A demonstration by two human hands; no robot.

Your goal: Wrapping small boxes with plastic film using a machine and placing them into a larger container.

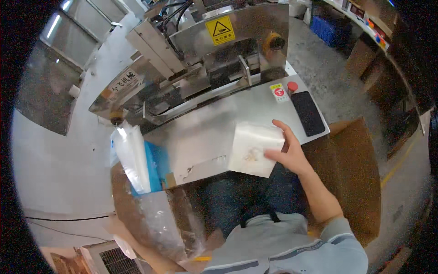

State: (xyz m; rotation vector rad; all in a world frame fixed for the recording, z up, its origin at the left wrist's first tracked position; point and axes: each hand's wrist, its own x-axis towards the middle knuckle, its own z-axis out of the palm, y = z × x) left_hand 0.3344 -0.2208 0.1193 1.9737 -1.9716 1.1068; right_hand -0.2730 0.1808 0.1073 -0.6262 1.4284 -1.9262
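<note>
My right hand point(292, 155) grips a white, square, soft-looking packet point(248, 141) by its right edge. The thumb lies on top, near a faint gold-brown mark, and the fingers wrap the far right side. The packet is over the front edge of the metal worktop point(196, 141). Down at the lower left, my left hand point(119, 230) is smeared by motion, beside a cardboard box with clear plastic film point(159, 219) in it. Its fingers cannot be made out. A stack of clear plastic bags point(132, 155) with a blue sheet hangs at the worktop's left end.
A metal machine with a yellow warning label point(220, 30) stands behind the worktop. A red button point(292, 86) and a black phone-like slab point(309, 114) are at its right end. An open cardboard box point(351, 178) stands to the right. A blue crate point(323, 31) is farther back.
</note>
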